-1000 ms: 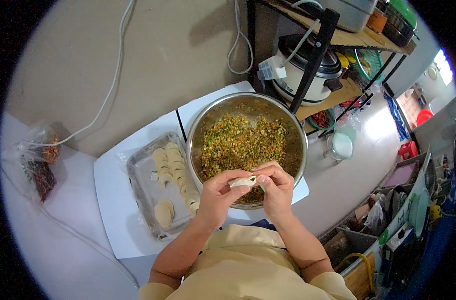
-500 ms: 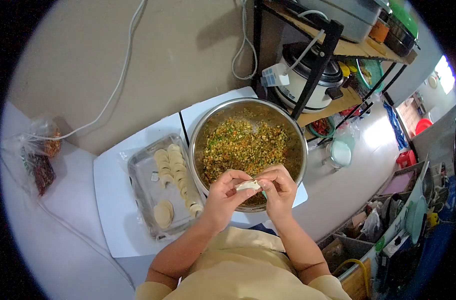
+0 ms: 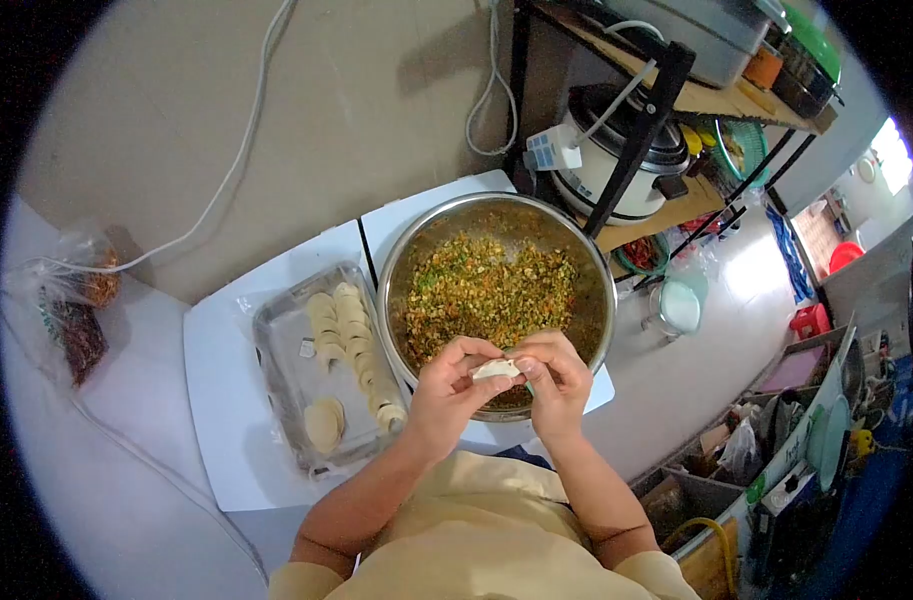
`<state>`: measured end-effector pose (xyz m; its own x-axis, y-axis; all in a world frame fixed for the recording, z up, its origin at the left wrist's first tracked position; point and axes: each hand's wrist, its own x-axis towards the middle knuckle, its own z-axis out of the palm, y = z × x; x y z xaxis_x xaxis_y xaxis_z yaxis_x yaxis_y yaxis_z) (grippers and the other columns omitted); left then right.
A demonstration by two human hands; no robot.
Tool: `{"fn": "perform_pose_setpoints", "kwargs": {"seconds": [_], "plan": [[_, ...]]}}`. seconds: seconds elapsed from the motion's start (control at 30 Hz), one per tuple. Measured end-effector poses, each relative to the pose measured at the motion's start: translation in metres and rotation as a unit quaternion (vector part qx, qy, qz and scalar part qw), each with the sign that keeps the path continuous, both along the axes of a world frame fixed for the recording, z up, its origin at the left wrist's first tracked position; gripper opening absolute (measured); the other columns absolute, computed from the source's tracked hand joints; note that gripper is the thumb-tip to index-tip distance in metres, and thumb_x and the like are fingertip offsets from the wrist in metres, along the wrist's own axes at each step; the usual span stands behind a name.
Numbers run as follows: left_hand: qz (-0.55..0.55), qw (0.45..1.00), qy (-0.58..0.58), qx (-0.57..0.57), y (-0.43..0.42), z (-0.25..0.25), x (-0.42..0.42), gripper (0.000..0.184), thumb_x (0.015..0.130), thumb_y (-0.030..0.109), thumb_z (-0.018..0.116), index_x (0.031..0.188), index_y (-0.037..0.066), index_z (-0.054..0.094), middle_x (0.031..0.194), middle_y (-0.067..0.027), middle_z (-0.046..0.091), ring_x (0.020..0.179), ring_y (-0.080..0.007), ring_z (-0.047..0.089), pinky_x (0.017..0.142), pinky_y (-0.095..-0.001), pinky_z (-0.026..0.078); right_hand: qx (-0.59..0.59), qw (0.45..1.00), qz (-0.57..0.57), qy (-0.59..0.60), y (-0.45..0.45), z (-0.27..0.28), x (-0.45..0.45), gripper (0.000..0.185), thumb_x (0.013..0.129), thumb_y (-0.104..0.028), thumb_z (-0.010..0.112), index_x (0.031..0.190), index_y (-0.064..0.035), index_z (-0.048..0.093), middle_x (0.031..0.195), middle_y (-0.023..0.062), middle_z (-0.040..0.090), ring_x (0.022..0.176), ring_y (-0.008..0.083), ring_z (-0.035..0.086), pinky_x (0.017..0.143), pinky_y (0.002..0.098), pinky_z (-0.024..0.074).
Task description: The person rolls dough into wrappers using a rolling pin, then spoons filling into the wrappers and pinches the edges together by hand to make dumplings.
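A pale folded dumpling (image 3: 496, 370) is pinched between my two hands, over the near rim of a big steel bowl (image 3: 604, 300). My left hand (image 3: 454, 385) grips its left end, and my right hand (image 3: 553, 378) pinches the right end between thumb and fingers. Chopped vegetable filling (image 3: 491, 290) in green, yellow and orange covers much of the bowl's bottom. Left of the bowl lies a metal tray (image 3: 286, 405). It holds rows of shaped dumplings (image 3: 354, 335) along its right side and a small stack of round wrappers (image 3: 324, 425) near its front.
Tray and bowl stand on a white table (image 3: 221, 400) against the wall. A shelf rack with a rice cooker (image 3: 616, 165) rises behind the bowl to the right. Plastic bags (image 3: 81, 300) lie far left, beside a white cable. Cluttered bins (image 3: 686, 500) stand at lower right.
Both hands stay over the bowl, pinching the same dumpling, with only slight finger movement. The view has shifted very slightly.
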<state>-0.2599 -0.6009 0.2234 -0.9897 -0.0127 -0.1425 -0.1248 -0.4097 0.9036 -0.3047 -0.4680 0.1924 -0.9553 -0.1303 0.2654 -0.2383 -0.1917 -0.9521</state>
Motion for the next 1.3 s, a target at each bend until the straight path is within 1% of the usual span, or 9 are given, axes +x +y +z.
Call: {"fn": "perform_pose_setpoints", "kwargs": {"seconds": [0.07,0.4,0.57,0.9,0.97,1.13,1.2,1.27,1.3], "plan": [[0.002,1.000,-0.003,-0.007,-0.002,0.000,-0.001,0.024,0.084,-0.003,0.060,0.106,0.001,0.049,0.101,-0.0077,0.059,0.094,-0.0124,0.059,0.081,-0.0243,0.048,0.037,0.999,-0.003,0.024,-0.001,0.005,-0.001,0.005,0.075,-0.003,0.065,0.079,0.0003,0.066,0.082,0.0090,0.061,0.076,0.0199,0.055,0.069,0.0289,0.0437],[0.007,0.999,-0.011,-0.044,-0.004,-0.004,0.000,0.026,0.084,-0.003,0.060,0.108,-0.001,0.049,0.101,-0.0070,0.059,0.092,-0.0102,0.057,0.080,-0.0237,0.047,0.076,0.996,-0.005,0.048,-0.004,0.003,-0.001,0.012,0.076,-0.003,0.064,0.086,-0.0039,0.070,0.082,0.0093,0.063,0.076,0.0217,0.056,0.069,0.0298,0.0437],[0.006,0.997,0.001,-0.074,-0.007,-0.006,0.000,0.028,0.084,-0.002,0.061,0.109,0.000,0.050,0.103,-0.0076,0.061,0.094,-0.0127,0.059,0.082,-0.0253,0.048,0.144,0.975,0.017,0.167,-0.002,0.001,-0.008,0.009,0.080,-0.006,0.063,0.083,0.0018,0.067,0.082,0.0086,0.059,0.077,0.0174,0.053,0.065,0.0278,0.0427],[-0.028,0.995,-0.016,-0.090,-0.012,-0.007,-0.001,0.026,0.084,-0.001,0.061,0.110,-0.002,0.055,0.100,-0.0067,0.063,0.092,-0.0123,0.060,0.082,-0.0240,0.049,0.165,0.979,0.013,0.120,-0.004,0.006,-0.007,0.009,0.075,-0.003,0.065,0.083,-0.0010,0.069,0.080,0.0074,0.059,0.080,0.0206,0.052,0.068,0.0304,0.0419],[-0.040,0.991,-0.010,-0.127,-0.013,-0.009,0.000,0.027,0.085,0.000,0.060,0.111,-0.003,0.054,0.099,-0.0066,0.063,0.086,-0.0098,0.059,0.075,-0.0223,0.048,0.203,0.960,0.001,0.195,-0.003,0.004,-0.009,0.010,0.075,-0.002,0.063,0.083,-0.0010,0.069,0.080,0.0081,0.059,0.081,0.0212,0.051,0.070,0.0310,0.0416],[-0.015,0.994,0.002,-0.106,-0.011,-0.011,-0.001,0.026,0.087,0.002,0.059,0.111,-0.005,0.053,0.096,-0.0082,0.062,0.081,-0.0098,0.060,0.071,-0.0219,0.050,0.188,0.965,-0.005,0.183,-0.002,0.000,-0.012,0.013,0.082,-0.011,0.060,0.083,-0.0006,0.067,0.078,0.0081,0.058,0.079,0.0212,0.052,0.070,0.0311,0.0414],[-0.015,0.997,-0.058,-0.047,-0.016,-0.007,-0.003,0.023,0.085,0.002,0.060,0.106,-0.005,0.054,0.097,-0.0119,0.064,0.087,-0.0174,0.064,0.079,-0.0271,0.053,0.187,0.964,0.006,0.187,0.001,-0.001,-0.014,0.017,0.086,-0.015,0.057,0.081,-0.0003,0.065,0.076,0.0081,0.058,0.079,0.0213,0.052,0.070,0.0309,0.0414],[-0.012,0.997,-0.063,-0.051,-0.020,-0.002,-0.005,0.023,0.086,0.002,0.059,0.106,-0.005,0.054,0.098,-0.0129,0.064,0.087,-0.0189,0.065,0.079,-0.0276,0.054,0.181,0.983,0.033,0.021,0.008,-0.002,-0.014,0.022,0.090,-0.022,0.053,0.083,-0.0036,0.062,0.076,0.0100,0.057,0.073,0.0263,0.052,0.070,0.0362,0.0401],[-0.011,0.996,-0.067,-0.056,-0.022,0.000,-0.006,0.023,0.086,0.002,0.058,0.107,-0.006,0.054,0.098,-0.0138,0.064,0.087,-0.0205,0.065,0.079,-0.0281,0.055,0.204,0.973,0.102,0.043,0.013,0.003,-0.018,0.026,0.093,-0.024,0.049,0.080,-0.0025,0.057,0.072,0.0111,0.054,0.068,0.0271,0.050,0.067,0.0364,0.0384]]}}
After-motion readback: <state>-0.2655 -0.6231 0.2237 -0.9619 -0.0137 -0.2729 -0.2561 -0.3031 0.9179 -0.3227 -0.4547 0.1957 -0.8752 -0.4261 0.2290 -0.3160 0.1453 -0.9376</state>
